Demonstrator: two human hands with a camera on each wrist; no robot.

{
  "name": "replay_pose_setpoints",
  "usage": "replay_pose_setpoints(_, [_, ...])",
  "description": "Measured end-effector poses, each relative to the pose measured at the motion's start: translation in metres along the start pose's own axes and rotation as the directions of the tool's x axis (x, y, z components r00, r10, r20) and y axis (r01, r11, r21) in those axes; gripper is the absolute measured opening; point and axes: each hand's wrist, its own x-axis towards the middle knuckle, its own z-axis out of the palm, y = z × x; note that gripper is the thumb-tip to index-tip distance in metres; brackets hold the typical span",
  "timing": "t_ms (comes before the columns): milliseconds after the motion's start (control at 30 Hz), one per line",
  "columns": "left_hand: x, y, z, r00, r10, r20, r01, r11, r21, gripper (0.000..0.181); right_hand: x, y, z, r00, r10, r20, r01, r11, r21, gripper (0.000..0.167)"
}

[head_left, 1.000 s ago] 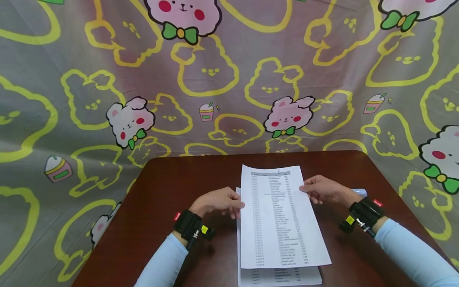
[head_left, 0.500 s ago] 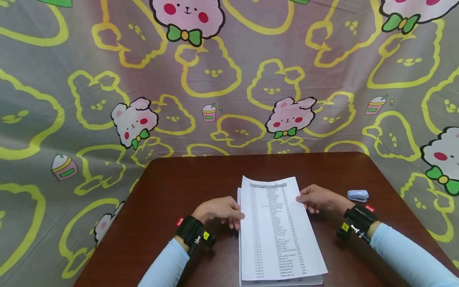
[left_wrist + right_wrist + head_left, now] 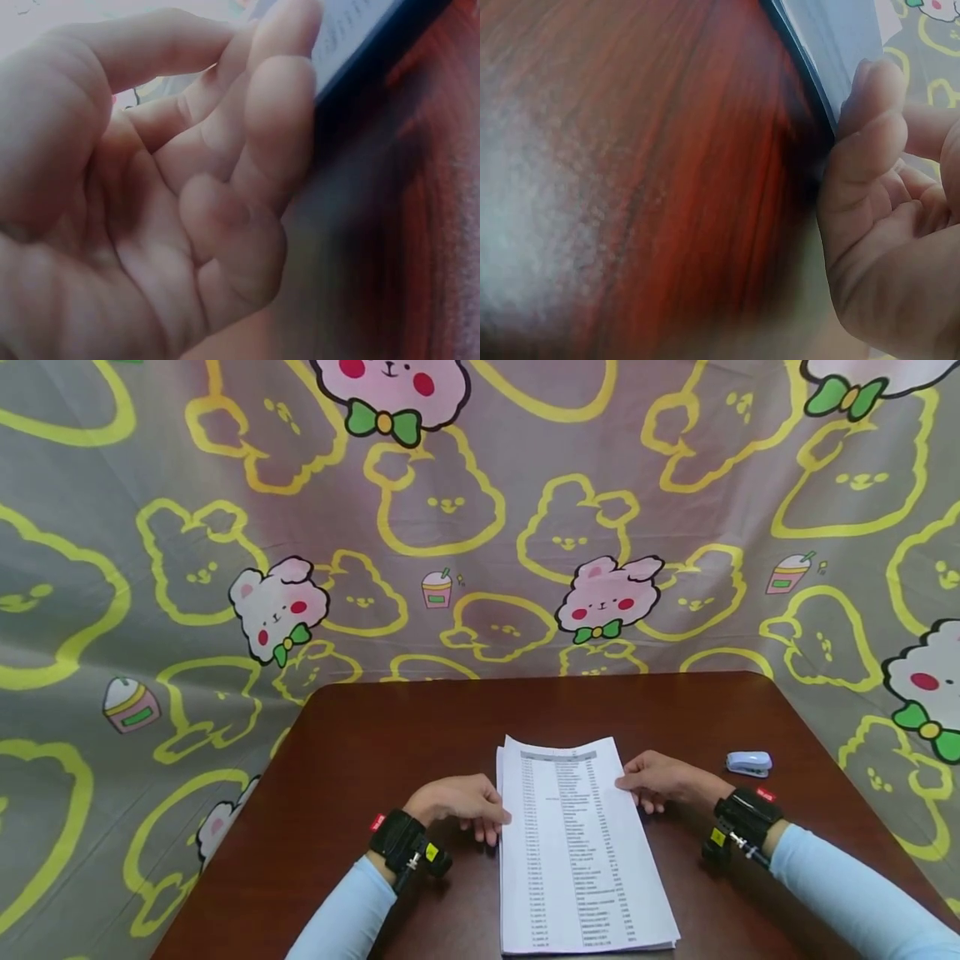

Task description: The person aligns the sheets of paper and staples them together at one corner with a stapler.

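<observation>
Printed sheets (image 3: 577, 852) lie in a stack before the person, the top sheet nearly covering those below. The left hand (image 3: 459, 803) pinches the top sheet's left edge, and the right hand (image 3: 663, 781) pinches its right edge a little higher up. In the left wrist view, the left hand (image 3: 172, 172) has its fingers curled beside the paper (image 3: 349, 34). In the right wrist view, the right hand (image 3: 892, 202) is at the edge of the paper (image 3: 832, 45), its other fingers curled in.
A light blue stapler (image 3: 748, 763) stands on the brown table (image 3: 390, 727), right of the papers and beyond the right hand. Behind the table hangs a grey cloth (image 3: 495, 527) with cartoon animals printed on it.
Both hands have lowered the top sheet toward the person, so it now lies nearly flush over the sheets beneath. The stapler, partly hidden behind the right wrist before, shows fully.
</observation>
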Motion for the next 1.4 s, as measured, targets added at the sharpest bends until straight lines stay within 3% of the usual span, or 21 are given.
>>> replay_pose_setpoints(467, [0.001, -0.004, 0.006, 0.999, -0.043, -0.003, 0.043, 0.999, 0.026, 0.034, 0.003, -0.004, 0.001, 0.999, 0.035, 0.010, -0.035, 0.999, -0.039, 0.024])
replay_pose_setpoints(700, [0.004, -0.009, 0.007, 0.998, -0.057, -0.018, 0.058, 0.998, 0.019, 0.034, 0.003, -0.011, 0.002, 0.999, 0.036, -0.022, -0.039, 0.990, -0.135, 0.025])
replay_pose_setpoints(1167, [0.003, -0.001, 0.009, 0.994, -0.093, -0.059, 0.097, 0.993, 0.063, 0.033, 0.003, -0.010, 0.006, 0.993, 0.043, -0.114, -0.062, 0.984, -0.170, 0.027])
replay_pose_setpoints(1400, [0.000, -0.003, 0.001, 0.989, -0.099, -0.106, 0.105, 0.993, 0.052, 0.038, 0.001, -0.014, 0.002, 0.990, 0.052, -0.132, -0.081, 0.970, -0.229, 0.025])
